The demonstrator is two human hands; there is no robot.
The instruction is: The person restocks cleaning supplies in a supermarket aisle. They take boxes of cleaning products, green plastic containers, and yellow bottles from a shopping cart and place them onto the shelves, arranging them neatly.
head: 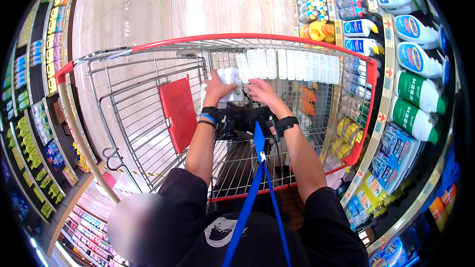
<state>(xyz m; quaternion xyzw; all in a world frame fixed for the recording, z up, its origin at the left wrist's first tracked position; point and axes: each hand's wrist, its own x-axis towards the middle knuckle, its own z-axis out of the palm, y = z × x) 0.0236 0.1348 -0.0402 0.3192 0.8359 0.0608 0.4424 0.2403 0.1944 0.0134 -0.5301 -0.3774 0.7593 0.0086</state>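
Observation:
My left hand point(217, 87) grips a white plastic piece point(231, 78) with slots and holes, near the far side of a wire shopping cart point(256, 36) with red rims. To its right, my right hand point(265, 94) is held with fingers apart and nothing in it. Just beyond my hands, a row of white perforated plastic baskets point(310, 66) stands packed along the cart's far side. Black plastic bags or cloth point(232, 122) lie in the cart below my wrists. A blue lanyard point(256, 178) hangs from my neck over the cart's near edge.
Shelves on the right carry spray bottles point(419, 57), green-and-white bottles point(419, 118) and blue packs point(393, 155). Another shelf point(55, 52) of packaged goods stands on the left. A red plastic flap point(179, 115) is fixed to the cart's left end. Pale wood-look floor point(178, 3) extends beyond the cart.

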